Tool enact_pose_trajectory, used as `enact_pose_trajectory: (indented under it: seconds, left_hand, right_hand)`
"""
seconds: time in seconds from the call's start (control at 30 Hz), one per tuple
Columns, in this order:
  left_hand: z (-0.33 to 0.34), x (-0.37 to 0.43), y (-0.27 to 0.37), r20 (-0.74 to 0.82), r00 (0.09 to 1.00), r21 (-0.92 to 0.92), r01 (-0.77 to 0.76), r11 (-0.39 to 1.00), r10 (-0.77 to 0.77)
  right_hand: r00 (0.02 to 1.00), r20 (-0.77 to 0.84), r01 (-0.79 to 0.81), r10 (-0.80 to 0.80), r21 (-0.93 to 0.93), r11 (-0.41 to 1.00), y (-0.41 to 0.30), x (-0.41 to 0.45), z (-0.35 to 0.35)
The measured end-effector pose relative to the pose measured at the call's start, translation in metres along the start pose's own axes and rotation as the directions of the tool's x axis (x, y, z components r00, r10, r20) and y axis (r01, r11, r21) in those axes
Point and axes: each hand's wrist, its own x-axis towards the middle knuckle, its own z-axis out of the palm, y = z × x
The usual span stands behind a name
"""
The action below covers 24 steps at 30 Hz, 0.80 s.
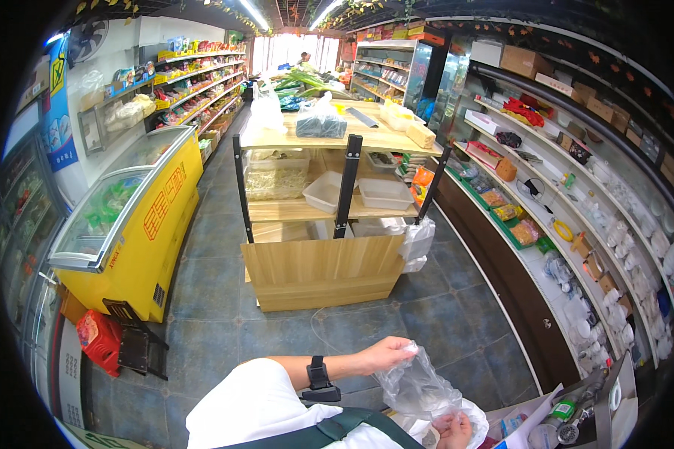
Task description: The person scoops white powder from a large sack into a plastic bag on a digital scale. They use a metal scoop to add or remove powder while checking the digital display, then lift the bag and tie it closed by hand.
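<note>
A thin, clear plastic bag (418, 384) stretches between my two hands at the bottom of the view. My left hand (390, 354), with a black strap device on its wrist, pinches the bag's upper end. Lower and to the right, my right hand (455, 431) grips the bag's other end with its fingertips. White plastic (476, 418) lies behind and around the right hand; whether it is part of the same bag I cannot tell.
Ahead stands a wooden shelf table (326, 275) with plastic trays and bagged goods. A yellow chest freezer (146, 224), a red stool (98, 342) and a dark chair (137, 348) are at left. Long stocked shelves (539, 185) line the right. A box with bottles (561, 412) is at lower right.
</note>
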Motion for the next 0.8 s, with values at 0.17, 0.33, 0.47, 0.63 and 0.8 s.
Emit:
enact_pose_trajectory:
  seconds: [0.17, 0.33, 0.47, 0.63, 0.8]
  left_hand:
    - [0.001, -0.002, -0.003, 0.021, 1.000, 0.051, 0.019, 0.999, -0.020]
    - [0.004, -0.009, 0.001, 0.052, 0.999, 0.055, 0.002, 0.998, -0.005]
    - [0.007, -0.009, 0.000, 0.069, 0.997, 0.037, 0.020, 0.999, -0.023]
    - [0.004, -0.009, 0.003, 0.075, 0.997, -0.054, 0.019, 0.998, -0.015]
    - [0.003, -0.014, 0.015, 0.055, 0.998, -0.143, 0.043, 0.989, -0.035]
  right_hand:
    - [0.998, 0.007, -0.066, 0.068, 0.372, 0.926, -0.007, 0.000, -0.007]
    - [0.992, 0.056, -0.124, 0.117, 0.664, 0.737, -0.025, -0.008, 0.003]
    - [0.896, 0.440, -0.326, -0.050, 0.732, 0.599, 0.011, 0.018, -0.039]
    - [0.901, 0.432, -0.343, 0.045, 0.646, 0.682, 0.001, 0.012, -0.022]
    - [0.965, 0.036, -0.236, 0.258, 0.542, 0.807, -0.027, -0.013, 0.016]
